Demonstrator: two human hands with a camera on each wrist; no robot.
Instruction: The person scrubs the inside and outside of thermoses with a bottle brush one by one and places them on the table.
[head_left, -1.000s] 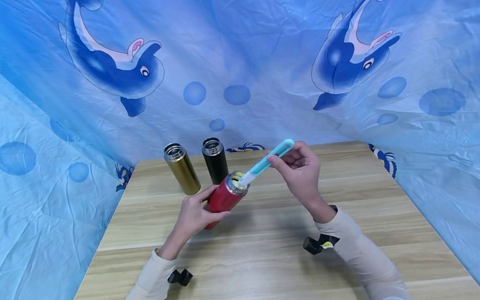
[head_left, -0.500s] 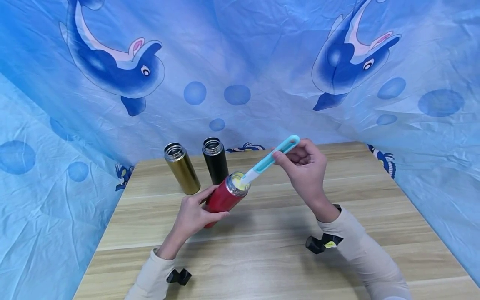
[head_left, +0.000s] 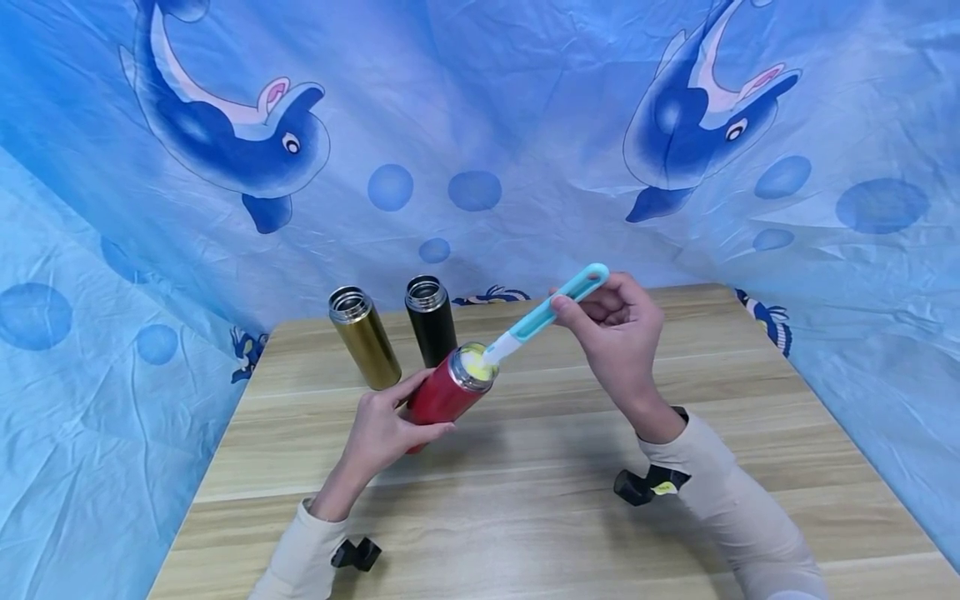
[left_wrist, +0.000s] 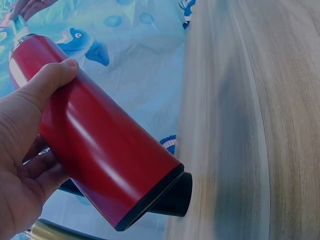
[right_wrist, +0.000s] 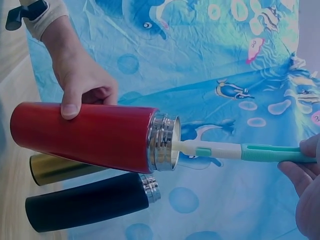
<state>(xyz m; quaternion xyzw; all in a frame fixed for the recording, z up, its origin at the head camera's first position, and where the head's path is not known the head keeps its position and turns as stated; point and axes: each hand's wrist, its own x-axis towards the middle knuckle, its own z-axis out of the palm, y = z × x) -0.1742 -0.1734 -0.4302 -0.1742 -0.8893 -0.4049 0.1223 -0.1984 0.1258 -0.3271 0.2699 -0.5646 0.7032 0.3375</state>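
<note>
Shifting up and right since the earlier frame, the right hand (head_left: 624, 337) is pinching a brush (head_left: 536, 321), its end sitting inside the red bottle (head_left: 450, 393). The left hand (head_left: 384, 425) is gripping that bottle, tilted above the worktop (head_left: 525, 525). Scrubbing seems underway; further strokes are probably calling for a steady hold.

And the red bottle (left_wrist: 110, 145) gleams glossy, its neck (right_wrist: 163, 142) bright metal! Beyond its mouth, a ribbed plastic handle (right_wrist: 270, 153); behind it, a matt black bottle (head_left: 433, 329); beneath, wood-grained tabletop (head_left: 525, 517)!
</note>
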